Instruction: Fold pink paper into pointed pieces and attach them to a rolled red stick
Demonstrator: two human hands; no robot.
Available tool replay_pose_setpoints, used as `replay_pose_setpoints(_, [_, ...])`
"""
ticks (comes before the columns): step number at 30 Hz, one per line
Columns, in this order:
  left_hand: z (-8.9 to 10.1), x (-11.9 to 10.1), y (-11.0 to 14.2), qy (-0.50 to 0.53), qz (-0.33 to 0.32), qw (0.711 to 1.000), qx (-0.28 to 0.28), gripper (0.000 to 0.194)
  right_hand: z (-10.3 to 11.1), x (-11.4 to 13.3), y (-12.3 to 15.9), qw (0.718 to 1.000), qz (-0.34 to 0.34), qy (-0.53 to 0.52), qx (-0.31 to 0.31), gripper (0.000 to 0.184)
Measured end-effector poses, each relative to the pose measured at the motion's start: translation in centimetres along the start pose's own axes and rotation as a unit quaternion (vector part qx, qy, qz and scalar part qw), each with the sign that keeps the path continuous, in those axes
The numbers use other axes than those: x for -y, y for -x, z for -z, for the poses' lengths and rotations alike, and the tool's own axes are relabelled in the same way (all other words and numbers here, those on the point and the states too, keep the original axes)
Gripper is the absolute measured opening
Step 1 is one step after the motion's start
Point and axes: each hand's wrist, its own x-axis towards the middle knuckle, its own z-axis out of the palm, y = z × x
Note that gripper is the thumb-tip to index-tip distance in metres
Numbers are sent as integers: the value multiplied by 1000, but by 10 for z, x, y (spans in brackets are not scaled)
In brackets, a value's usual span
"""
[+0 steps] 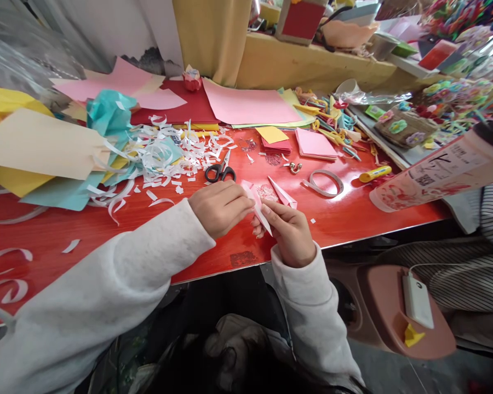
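Centrally held pink paper (251, 191): folded narrow, it sits between both hands over the near part of the red worktop (340, 213), its pointed end angled down toward the person.
Left hand (222, 210): curled, its fingertips closed on the paper's left side, apparently to steady the small piece.
Right hand (291, 231): pinching the other side between thumb and fingers, a light hold that likely keeps the layers flat; the fingers beneath are partly hidden.
Folded pink piece (285, 195): lying just beyond the right hand, its thin tip pointing away, perhaps kept near for comparison.
Scissors (220, 172): resting just past the left hand, black handles nearest the person, a placing that seems to suit a quick pick-up.
Paper squares: a pink stack (315, 144) beside a yellow sheet (271, 134) atop red squares (276, 145), probably piled to keep colours sorted.
White strips (164, 156): heaped at left among larger sheets, seemingly offcuts kept out of the hands' way.
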Motion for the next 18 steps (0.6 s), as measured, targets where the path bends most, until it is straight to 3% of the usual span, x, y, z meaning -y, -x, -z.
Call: replay_pose_setpoints(18, [-3,2,0,10,-26,999,-20,10,0,1,0,1000,2,-20,10,22])
